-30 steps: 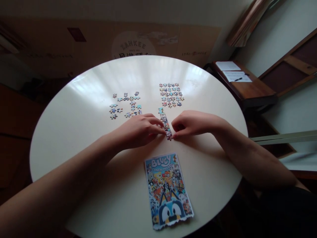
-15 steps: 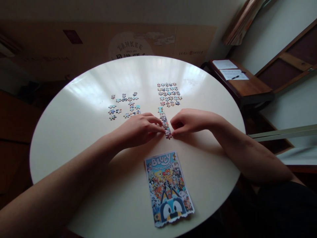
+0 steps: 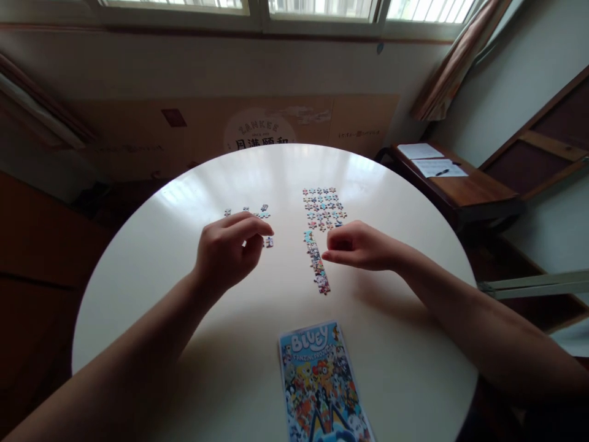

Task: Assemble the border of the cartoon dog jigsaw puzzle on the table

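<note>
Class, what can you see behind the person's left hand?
Puzzle pieces on the white table show past the left hand; whatever the hand itself covers cannot be seen.

White table [image 3: 257,319]: puzzle pieces [image 3: 323,207], joined strip [image 3: 317,265], poster [image 3: 319,380].

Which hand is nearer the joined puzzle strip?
Right: the right hand is just right of the puzzle strip, contact unclear. The left hand is farther off, left of it, near some pieces.
</note>
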The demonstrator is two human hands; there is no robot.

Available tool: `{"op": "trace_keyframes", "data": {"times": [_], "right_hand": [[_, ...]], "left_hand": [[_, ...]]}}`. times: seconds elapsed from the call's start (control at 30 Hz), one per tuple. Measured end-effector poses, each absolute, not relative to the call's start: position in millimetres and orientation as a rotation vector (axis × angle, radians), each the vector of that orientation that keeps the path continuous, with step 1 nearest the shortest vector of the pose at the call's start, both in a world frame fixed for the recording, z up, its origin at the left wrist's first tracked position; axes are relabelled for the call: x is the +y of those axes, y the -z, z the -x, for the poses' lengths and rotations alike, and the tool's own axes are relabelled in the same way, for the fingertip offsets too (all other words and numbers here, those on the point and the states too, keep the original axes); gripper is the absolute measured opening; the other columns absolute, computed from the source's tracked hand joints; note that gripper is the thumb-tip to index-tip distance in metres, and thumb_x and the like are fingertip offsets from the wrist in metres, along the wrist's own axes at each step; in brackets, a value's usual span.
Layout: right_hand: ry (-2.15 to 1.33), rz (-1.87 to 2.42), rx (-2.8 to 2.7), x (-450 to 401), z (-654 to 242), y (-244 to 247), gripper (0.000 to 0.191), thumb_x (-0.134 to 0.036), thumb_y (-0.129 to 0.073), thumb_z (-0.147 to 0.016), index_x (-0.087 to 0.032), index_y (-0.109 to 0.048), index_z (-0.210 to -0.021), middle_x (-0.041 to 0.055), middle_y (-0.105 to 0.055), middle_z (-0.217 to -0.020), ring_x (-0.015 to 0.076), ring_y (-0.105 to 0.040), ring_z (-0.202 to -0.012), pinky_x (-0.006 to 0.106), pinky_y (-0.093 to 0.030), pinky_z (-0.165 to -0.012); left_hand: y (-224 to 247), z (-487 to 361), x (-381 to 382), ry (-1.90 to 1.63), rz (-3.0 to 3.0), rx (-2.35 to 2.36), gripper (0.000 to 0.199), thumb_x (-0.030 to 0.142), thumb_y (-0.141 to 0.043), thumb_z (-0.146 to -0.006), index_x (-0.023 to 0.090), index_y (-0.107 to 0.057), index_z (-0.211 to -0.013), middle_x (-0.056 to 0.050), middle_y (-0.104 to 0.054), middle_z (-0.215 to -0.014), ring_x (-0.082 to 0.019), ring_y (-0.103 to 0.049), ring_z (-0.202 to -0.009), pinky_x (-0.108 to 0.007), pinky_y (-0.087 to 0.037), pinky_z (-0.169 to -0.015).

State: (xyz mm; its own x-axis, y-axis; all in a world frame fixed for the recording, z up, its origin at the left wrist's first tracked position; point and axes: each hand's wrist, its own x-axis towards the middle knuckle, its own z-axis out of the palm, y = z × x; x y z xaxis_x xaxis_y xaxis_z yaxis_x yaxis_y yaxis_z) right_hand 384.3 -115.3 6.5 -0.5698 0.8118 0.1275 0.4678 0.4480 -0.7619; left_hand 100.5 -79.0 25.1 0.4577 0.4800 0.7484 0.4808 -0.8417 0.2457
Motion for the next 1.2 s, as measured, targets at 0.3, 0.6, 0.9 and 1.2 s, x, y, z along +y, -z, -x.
{"op": "trace_keyframes", "data": {"times": [0.3, 0.6, 0.9, 1.2], "right_hand": [[-0.88, 1.084, -2.218, -116, -385, -5, 0.035, -0.038, -0.066, -0.093, -0.019, -0.05, -0.069, -0.0059, -0.042, -0.06, 0.009, -0.034, -0.056, 0.025, -0.029, -0.052], [-0.898, 1.126, -2.26, -112, -387, 1, 0.034, -0.038, -0.064, -0.093, -0.019, -0.049, -0.069, -0.0062, -0.04, -0.061, 0.0092, -0.033, -0.056, 0.025, -0.028, -0.053], [-0.869, 1.069, -2.166, -113, -384, 2, 0.041, -0.035, -0.061, -0.095, -0.021, -0.04, -0.064, -0.0064, -0.036, -0.06, 0.0091, -0.032, -0.055, 0.026, -0.028, -0.052], [-0.719, 1.016, -2.074, -117, -383, 3, 0.045, -0.026, -0.058, -0.093, -0.022, -0.028, -0.06, -0.0063, -0.029, -0.058, 0.0096, -0.027, -0.053, 0.028, -0.025, -0.051]], "left_hand": [[-48, -64, -55, 1.669, 2.226, -1.123, 0.024, -0.002, -0.048, -0.065, 0.021, -0.051, -0.061, 0.003, -0.051, -0.061, -0.011, -0.05, -0.057, -0.026, -0.04, -0.053], [-44, -65, -54, 1.531, 2.367, -1.23, 0.02, 0.003, -0.051, -0.06, 0.022, -0.056, -0.057, 0.002, -0.056, -0.055, -0.013, -0.052, -0.054, -0.027, -0.042, -0.049], [-41, -58, -48, 1.572, 2.332, -1.198, 0.022, 0.002, -0.048, -0.061, 0.02, -0.059, -0.056, 0.002, -0.059, -0.058, -0.012, -0.053, -0.055, -0.026, -0.039, -0.049], [-23, -51, -35, 1.567, 2.394, -1.248, 0.026, 0.002, -0.044, -0.066, 0.019, -0.061, -0.058, 0.002, -0.063, -0.06, -0.013, -0.058, -0.059, -0.026, -0.043, -0.057]]}}
